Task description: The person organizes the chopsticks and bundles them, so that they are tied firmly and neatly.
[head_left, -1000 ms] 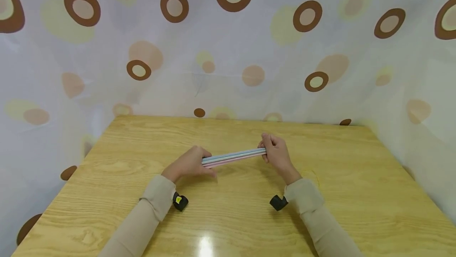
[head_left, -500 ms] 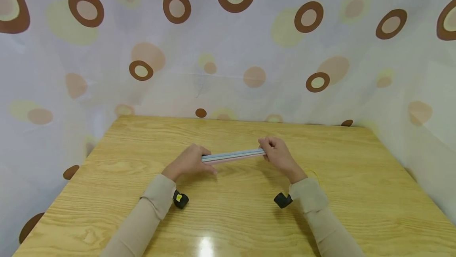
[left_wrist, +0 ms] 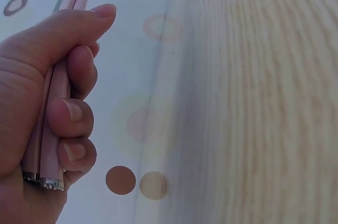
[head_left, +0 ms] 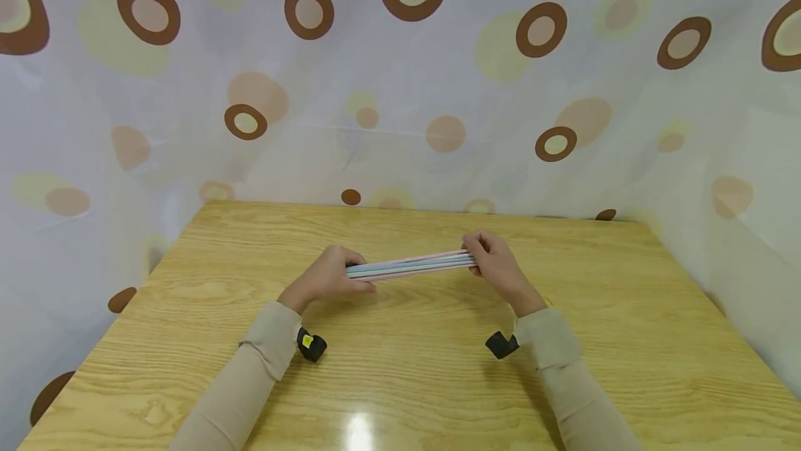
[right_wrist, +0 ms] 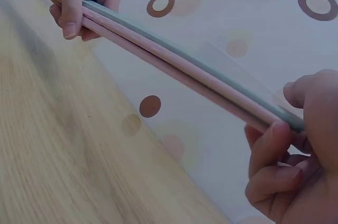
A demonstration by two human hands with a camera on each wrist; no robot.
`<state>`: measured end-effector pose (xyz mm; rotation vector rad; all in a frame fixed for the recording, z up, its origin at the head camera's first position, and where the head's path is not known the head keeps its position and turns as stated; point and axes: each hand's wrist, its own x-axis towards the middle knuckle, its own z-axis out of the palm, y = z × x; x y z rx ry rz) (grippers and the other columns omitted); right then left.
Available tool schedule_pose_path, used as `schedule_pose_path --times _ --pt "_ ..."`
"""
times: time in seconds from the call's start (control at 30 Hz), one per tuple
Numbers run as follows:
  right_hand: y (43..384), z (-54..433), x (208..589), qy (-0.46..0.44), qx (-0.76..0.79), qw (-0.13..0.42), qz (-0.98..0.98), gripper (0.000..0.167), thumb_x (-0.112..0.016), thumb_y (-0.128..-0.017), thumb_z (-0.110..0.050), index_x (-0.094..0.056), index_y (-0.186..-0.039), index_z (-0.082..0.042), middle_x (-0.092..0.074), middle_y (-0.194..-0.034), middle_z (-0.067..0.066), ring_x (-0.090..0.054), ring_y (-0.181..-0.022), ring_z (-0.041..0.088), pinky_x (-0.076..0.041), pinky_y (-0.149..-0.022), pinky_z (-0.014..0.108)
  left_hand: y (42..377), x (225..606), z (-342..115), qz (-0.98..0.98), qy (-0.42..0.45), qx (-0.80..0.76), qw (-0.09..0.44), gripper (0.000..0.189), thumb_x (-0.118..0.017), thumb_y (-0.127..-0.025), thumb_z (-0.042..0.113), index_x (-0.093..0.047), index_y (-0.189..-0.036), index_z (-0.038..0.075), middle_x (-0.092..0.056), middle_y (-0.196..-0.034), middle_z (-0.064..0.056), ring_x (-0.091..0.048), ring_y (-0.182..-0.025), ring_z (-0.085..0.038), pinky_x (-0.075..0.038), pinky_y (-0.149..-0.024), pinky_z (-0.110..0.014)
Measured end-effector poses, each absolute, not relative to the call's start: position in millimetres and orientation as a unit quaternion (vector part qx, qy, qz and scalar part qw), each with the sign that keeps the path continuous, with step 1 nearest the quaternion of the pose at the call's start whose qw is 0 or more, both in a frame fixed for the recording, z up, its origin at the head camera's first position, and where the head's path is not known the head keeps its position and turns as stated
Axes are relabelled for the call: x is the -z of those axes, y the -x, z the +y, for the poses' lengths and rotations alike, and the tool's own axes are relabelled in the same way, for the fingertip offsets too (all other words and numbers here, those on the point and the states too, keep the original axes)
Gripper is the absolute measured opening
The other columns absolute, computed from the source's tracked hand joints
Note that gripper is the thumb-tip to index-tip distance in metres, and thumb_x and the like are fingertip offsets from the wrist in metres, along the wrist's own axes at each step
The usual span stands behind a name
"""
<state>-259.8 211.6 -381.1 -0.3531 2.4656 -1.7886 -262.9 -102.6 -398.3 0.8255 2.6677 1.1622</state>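
A bundle of slim pastel chopsticks [head_left: 409,266], pink, pale blue and pale green, stretches between the two hands above the table in the head view. My left hand [head_left: 328,272] grips the left end. In the left wrist view its fingers [left_wrist: 71,115] curl round pink chopsticks [left_wrist: 57,92] whose butt ends show silvery caps below the palm. At the other end, slightly higher, my right hand [head_left: 497,267] pinches the bundle. Seen from the right wrist, its thumb and curled fingers [right_wrist: 269,150] close on the pink and green chopsticks [right_wrist: 185,63]; their far tips are hidden in that hand.
The wooden table [head_left: 400,347] runs under both forearms. A white curtain [head_left: 388,76] with brown and yellow round patterns stands behind it and at both sides. Each wrist carries a small black camera mount [head_left: 313,345]. A thin yellow loop [head_left: 548,301] shows by the right cuff.
Both hands have risen slightly with the chopsticks, and the right hand has shifted a little to the right. The bundle has turned and spread, so a pink chopstick now also shows along its upper edge.
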Motion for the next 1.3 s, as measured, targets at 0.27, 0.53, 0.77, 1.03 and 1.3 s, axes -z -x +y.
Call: schedule_pose_path --times 0.27,0.53,0.77,1.03,1.3 --pt "264 240 371 0.114 0.547 0.056 0.828 0.038 -0.036 -0.105 -0.037 -0.049 -0.106 -0.002 -0.052 -0.091 0.004 -0.037 -0.056 0.009 -0.035 -0.057 0.028 263 398 -107 0.883 -0.272 -0.378 0.057 0.016 -0.081 -0.078 0.021 -0.074 -0.084 0.009 -0.069 -0.080 -0.001 -0.053 -0.066 -0.011 -0.044 -0.062 -0.026" --pt "259 283 363 0.182 0.442 0.117 0.870 0.032 -0.049 -0.102 -0.024 -0.050 -0.120 0.001 -0.057 -0.097 0.017 -0.050 -0.062 0.026 -0.042 -0.060 0.033 261 399 -103 0.889 -0.286 -0.356 0.040 0.018 -0.081 -0.078 0.023 -0.074 -0.086 0.008 -0.070 -0.080 0.000 -0.052 -0.064 -0.009 -0.044 -0.060 -0.024" --pt "253 317 357 0.174 0.357 0.065 0.915 0.032 -0.055 -0.099 -0.017 -0.054 -0.122 0.004 -0.060 -0.100 0.018 -0.059 -0.077 0.026 -0.050 -0.073 0.037 263 398 -103 0.893 -0.280 -0.350 0.039 0.020 -0.082 -0.077 0.024 -0.074 -0.086 0.008 -0.071 -0.082 -0.001 -0.054 -0.065 -0.009 -0.045 -0.061 -0.024" --pt "252 339 361 0.165 0.311 0.077 0.933 0.033 -0.063 -0.093 -0.012 -0.059 -0.118 0.009 -0.063 -0.098 0.016 -0.058 -0.081 0.021 -0.048 -0.070 0.030 263 395 -103 0.893 -0.282 -0.349 0.040 0.020 -0.082 -0.077 0.025 -0.074 -0.087 0.008 -0.071 -0.082 -0.002 -0.056 -0.066 -0.009 -0.046 -0.062 -0.025" --pt "250 353 365 0.131 0.286 0.140 0.939 0.045 -0.069 -0.088 -0.016 -0.054 -0.120 0.013 -0.064 -0.093 0.013 -0.058 -0.080 0.015 -0.047 -0.072 0.033 261 397 -103 0.892 -0.278 -0.354 0.045 0.019 -0.082 -0.077 0.024 -0.074 -0.085 0.009 -0.070 -0.080 0.000 -0.054 -0.065 -0.009 -0.045 -0.061 -0.024"
